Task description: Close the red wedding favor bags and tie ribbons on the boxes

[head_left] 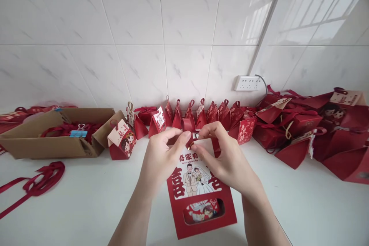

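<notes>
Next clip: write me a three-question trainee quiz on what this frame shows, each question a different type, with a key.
1. True or false: both hands pinch at the top of the red gift box lying flat on the white counter.
2. Multiple choice: where is the blue binder clip? A) on the loose red ribbon B) in the cardboard box C) by the wall socket
3. Fill in: the row of folded red boxes stands along the tiled ____.

Key: 1 true; 2 B; 3 wall.
</notes>
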A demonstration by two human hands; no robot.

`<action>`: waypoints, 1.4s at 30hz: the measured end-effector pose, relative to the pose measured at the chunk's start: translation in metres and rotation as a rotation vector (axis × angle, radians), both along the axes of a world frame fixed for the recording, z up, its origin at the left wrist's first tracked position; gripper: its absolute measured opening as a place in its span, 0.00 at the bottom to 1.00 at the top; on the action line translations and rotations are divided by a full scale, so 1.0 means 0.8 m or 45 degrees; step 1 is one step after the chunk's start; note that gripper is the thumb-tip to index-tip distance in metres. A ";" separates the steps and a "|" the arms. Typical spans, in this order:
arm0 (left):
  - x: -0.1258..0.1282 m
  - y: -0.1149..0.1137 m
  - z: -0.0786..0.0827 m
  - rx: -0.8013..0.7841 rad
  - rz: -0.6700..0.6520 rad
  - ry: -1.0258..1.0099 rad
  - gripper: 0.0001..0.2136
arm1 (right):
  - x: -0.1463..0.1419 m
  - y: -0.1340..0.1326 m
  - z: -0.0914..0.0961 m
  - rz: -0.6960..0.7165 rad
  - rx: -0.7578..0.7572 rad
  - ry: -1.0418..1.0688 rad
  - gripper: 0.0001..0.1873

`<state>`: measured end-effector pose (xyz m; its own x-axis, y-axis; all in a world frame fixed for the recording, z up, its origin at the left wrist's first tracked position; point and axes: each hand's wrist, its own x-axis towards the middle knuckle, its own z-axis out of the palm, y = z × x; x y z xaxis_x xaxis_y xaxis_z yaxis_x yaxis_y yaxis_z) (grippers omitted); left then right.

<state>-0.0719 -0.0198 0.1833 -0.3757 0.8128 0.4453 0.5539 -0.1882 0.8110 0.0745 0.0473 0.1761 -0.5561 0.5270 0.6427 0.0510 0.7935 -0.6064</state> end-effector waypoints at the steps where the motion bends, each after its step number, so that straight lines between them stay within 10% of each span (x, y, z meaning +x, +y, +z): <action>1: 0.001 -0.002 0.001 0.005 0.027 -0.001 0.14 | 0.000 0.000 0.000 -0.002 0.060 0.010 0.07; 32: 0.016 -0.005 0.000 0.089 0.021 0.031 0.14 | 0.012 -0.005 0.007 0.066 0.348 -0.077 0.05; 37: 0.011 0.010 -0.009 -0.041 -0.075 0.170 0.13 | 0.006 0.018 0.000 -0.488 0.488 -0.032 0.15; 40: 0.005 0.018 -0.015 -0.167 -0.203 0.425 0.14 | -0.010 0.055 -0.023 -0.891 0.148 -0.527 0.13; 42: 0.000 0.019 -0.015 -0.178 -0.211 0.535 0.14 | -0.023 0.077 -0.043 -0.842 -0.148 -0.827 0.14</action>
<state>-0.0721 -0.0045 0.1715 -0.0467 0.9094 0.4133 0.8111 -0.2069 0.5471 0.0560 0.1089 0.1414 -0.3521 0.9062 0.2342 0.8275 0.4183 -0.3744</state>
